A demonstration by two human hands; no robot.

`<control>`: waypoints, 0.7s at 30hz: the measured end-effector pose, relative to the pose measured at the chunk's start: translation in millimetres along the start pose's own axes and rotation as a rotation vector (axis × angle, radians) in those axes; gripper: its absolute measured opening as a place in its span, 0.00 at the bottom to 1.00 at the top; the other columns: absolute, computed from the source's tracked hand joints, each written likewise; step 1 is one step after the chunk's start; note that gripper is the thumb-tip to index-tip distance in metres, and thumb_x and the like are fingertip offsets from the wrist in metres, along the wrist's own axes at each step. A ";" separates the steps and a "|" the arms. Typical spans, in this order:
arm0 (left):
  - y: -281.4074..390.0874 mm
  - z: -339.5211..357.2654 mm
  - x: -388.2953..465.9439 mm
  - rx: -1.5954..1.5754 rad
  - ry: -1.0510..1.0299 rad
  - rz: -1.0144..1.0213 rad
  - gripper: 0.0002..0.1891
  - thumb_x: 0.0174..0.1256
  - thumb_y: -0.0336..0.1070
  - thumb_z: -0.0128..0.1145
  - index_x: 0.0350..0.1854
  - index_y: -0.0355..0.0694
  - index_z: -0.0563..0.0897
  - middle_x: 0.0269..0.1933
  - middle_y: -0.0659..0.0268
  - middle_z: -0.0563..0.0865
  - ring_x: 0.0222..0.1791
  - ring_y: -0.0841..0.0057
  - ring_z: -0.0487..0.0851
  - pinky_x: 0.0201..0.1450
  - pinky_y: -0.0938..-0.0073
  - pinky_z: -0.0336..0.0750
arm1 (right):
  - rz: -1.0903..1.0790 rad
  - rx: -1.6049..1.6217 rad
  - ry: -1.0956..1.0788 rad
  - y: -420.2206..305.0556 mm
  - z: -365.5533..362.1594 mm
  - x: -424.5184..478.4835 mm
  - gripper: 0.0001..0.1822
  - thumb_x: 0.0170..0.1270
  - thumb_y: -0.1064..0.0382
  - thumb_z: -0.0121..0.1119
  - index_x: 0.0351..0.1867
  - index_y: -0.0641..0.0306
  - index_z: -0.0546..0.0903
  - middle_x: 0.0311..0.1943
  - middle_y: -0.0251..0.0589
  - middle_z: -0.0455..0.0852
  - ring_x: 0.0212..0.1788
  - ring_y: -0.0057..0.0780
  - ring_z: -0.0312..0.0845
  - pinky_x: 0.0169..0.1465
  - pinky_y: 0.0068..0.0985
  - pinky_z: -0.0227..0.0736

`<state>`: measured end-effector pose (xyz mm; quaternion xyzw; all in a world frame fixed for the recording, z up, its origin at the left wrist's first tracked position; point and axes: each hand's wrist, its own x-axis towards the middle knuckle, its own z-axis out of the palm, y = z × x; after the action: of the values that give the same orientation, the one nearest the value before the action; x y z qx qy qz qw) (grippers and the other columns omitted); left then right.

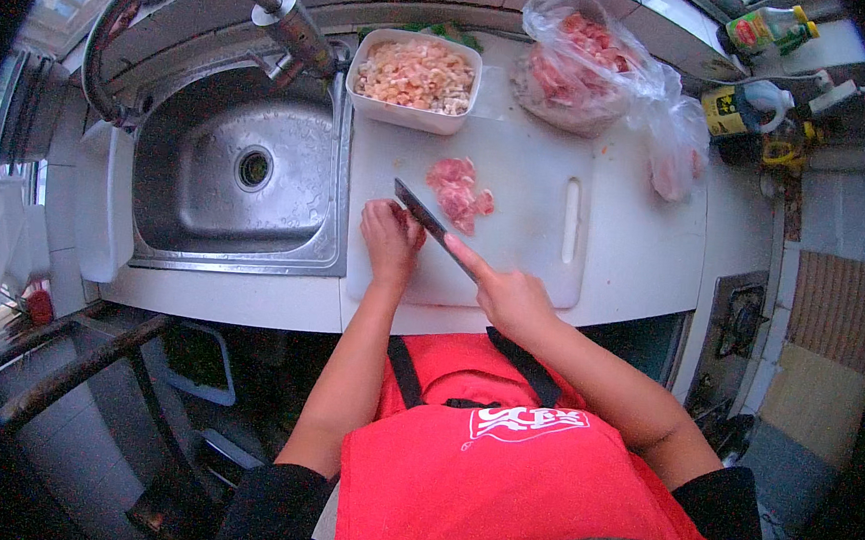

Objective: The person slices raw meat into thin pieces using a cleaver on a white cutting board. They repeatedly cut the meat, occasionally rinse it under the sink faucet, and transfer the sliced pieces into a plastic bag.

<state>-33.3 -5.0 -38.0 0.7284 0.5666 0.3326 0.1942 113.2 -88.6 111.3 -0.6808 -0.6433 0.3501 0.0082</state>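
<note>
A kitchen knife [435, 229] is in my right hand [510, 294], its forefinger stretched along the blade and the handle hidden in the palm. My left hand [392, 241] rests at the left part of the white plastic cutting board [507, 275], fingers curled beside the blade; whether it holds a piece of meat cannot be told. Pieces of raw meat [457, 193] lie on the board just beyond the blade. Behind them a white plastic container [413, 118] is filled with diced meat [416, 73]. A clear plastic bag [574, 69] of raw meat stands at the back right.
Left of the board is a stainless steel sink [257, 197] with a curved faucet [291, 30] over it. A smaller plastic bag [673, 159] lies right of the large one. Bottles [744, 111] stand at the far right, above a gas stove [737, 321].
</note>
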 end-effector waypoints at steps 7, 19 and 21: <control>5.3 0.1 1.2 -0.002 -0.028 -0.034 0.14 0.47 0.30 0.56 0.34 0.35 0.67 0.34 0.54 0.70 0.37 0.57 0.69 0.40 0.58 0.63 | -0.049 -0.030 0.037 -0.6 19.7 40.3 0.42 0.52 0.71 0.46 0.66 0.28 0.47 0.20 0.53 0.79 0.22 0.52 0.77 0.27 0.46 0.71; 9.2 -3.0 1.6 0.030 -0.042 -0.029 0.14 0.46 0.29 0.56 0.34 0.37 0.66 0.33 0.56 0.70 0.36 0.58 0.69 0.39 0.59 0.63 | -0.032 0.042 0.058 26.1 3.8 -10.3 0.40 0.52 0.69 0.48 0.66 0.33 0.49 0.16 0.52 0.77 0.18 0.50 0.75 0.23 0.45 0.70; 9.6 -3.3 1.6 0.025 -0.033 -0.020 0.15 0.45 0.28 0.56 0.34 0.37 0.65 0.33 0.57 0.70 0.36 0.58 0.69 0.39 0.59 0.62 | -0.079 0.012 0.034 17.3 -0.5 -8.8 0.40 0.52 0.69 0.48 0.66 0.33 0.50 0.15 0.51 0.77 0.18 0.50 0.75 0.23 0.45 0.70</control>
<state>-28.7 -6.5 -28.9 0.7306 0.5746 0.3113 0.1977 129.1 -99.1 107.8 -0.6608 -0.6672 0.3417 0.0371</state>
